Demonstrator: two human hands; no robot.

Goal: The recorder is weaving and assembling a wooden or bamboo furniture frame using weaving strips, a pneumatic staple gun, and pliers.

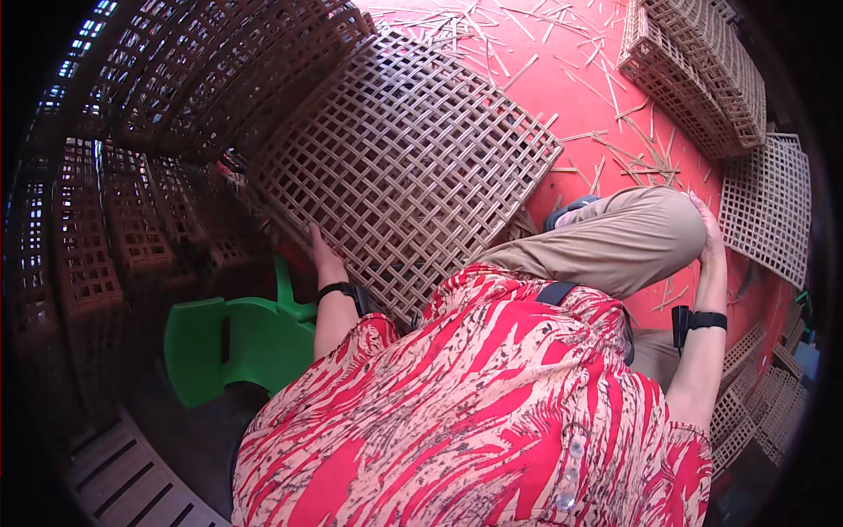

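A wide woven lattice panel (421, 154), brown and cane-like with square gaps, lies tilted in front of me and left of my bent knee. My left hand (325, 252) grips its near left edge; one digit shows along the rim and the other fingers are hidden. On the outer side of my raised knee (663, 224) rests my right hand (708, 230), its fingers laid flat against the trouser cloth. Nothing shows in that hand. Both wrists carry dark bands.
Tall stacks of woven panels (193, 79) crowd the left. A green plastic chair (255, 342) stands by my left arm. Cane scraps (645, 162) litter the red floor (562, 88). More woven pieces (694, 70) are piled at the far right, beside a pale lattice sheet (768, 206).
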